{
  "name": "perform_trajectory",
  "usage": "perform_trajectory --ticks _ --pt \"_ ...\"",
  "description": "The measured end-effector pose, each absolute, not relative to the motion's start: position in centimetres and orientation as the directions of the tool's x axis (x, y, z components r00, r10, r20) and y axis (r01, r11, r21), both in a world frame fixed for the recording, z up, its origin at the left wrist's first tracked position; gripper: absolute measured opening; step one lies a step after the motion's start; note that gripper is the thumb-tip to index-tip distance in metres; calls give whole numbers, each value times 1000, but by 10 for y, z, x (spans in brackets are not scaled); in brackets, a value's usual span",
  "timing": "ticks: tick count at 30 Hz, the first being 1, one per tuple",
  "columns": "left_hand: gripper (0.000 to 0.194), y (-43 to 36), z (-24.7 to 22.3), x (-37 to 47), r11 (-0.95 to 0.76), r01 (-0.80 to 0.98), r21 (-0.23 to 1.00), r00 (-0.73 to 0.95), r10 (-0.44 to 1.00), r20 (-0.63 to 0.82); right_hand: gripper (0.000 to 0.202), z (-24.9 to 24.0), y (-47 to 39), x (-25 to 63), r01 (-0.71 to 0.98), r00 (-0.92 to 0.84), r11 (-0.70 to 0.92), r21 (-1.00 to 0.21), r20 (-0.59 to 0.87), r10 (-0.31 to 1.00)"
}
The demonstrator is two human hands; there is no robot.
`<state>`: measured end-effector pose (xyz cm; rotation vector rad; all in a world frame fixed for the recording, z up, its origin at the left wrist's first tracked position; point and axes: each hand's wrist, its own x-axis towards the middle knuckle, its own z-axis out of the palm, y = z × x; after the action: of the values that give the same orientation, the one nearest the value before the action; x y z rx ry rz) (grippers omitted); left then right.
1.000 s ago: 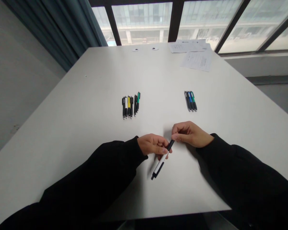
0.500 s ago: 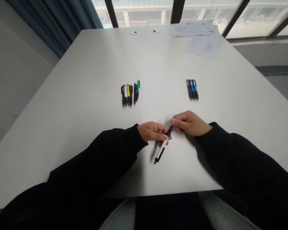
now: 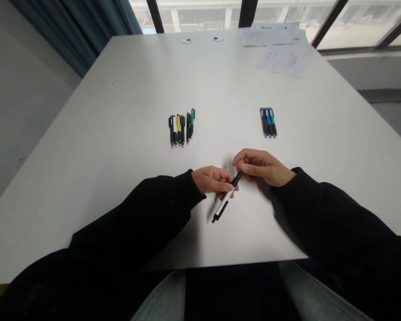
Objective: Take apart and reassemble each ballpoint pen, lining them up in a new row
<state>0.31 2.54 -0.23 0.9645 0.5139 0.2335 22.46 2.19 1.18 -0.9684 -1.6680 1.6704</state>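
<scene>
A white and black ballpoint pen (image 3: 224,201) slants above the near part of the table, its clip end pointing down toward me. My left hand (image 3: 214,180) pinches it around the middle between thumb and fingers. At the upper end, my right hand (image 3: 261,166) closes its thumb and fingers around the black tip section, hiding the very tip. Beyond my left hand lies a row of pens (image 3: 178,130) in black, white, yellow and green. A smaller group of pens (image 3: 268,122), dark, blue and green, lies farther right.
The white table (image 3: 133,111) has its near edge just in front of my lap. Printed papers (image 3: 280,60) lie at the back right. Two small white oval pieces (image 3: 218,39) sit by the back edge. A window and a blue-grey curtain (image 3: 100,26) stand behind.
My right hand's fingers have shifted slightly left and over the pen's tip end. The pen has tilted a little in my left hand. Both rows of pens lie as before.
</scene>
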Motion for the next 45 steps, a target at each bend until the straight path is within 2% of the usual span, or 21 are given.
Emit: perform_trajectory --ticks 3,7,12,19,21,23,26,29,32,36,39,42,45 --pt "39 25 -3 3 555 48 831 855 407 -321 34 15 22 224 123 -600 -36 -992 -103 794" --pt "39 25 -3 4 539 44 841 857 413 -309 48 14 22 223 243 -558 32 -970 -112 822" --pt "39 25 -3 3 526 33 850 849 433 -302 36 12 21 223 119 -569 -48 -992 -108 815" --pt "42 23 0 3 451 85 889 859 420 -295 42 14 22 222 185 -582 7 -983 -104 806" --pt "42 23 0 5 446 38 894 825 490 -280 38 13 21 220 133 -553 -27 -991 -97 828" --pt "42 25 -2 7 418 -71 906 740 631 -233 36 13 19 218 31 -563 -94 -995 -95 821" --pt "39 31 -7 11 302 -278 912 510 851 -126 46 13 16 215 -69 -656 -214 -974 -118 746" --pt "36 34 -8 12 235 -363 902 346 933 -104 38 11 18 216 -113 -622 -247 -962 -125 773" --pt "33 34 -5 10 254 -341 905 316 938 -145 28 6 26 223 -214 -447 -237 -947 -121 886" --pt "41 30 -3 8 350 -255 901 406 885 -229 22 1 35 231 -379 -285 -256 -889 -151 946" --pt "43 28 -2 10 391 -155 907 474 835 -279 26 5 37 228 -450 -327 -299 -842 -156 932" --pt "44 26 1 13 399 -71 914 503 806 -312 35 11 37 223 -432 -420 -344 -834 -152 895" --pt "43 26 2 15 401 -49 915 528 788 -317 34 15 36 221 -417 -494 -409 -812 -175 852"
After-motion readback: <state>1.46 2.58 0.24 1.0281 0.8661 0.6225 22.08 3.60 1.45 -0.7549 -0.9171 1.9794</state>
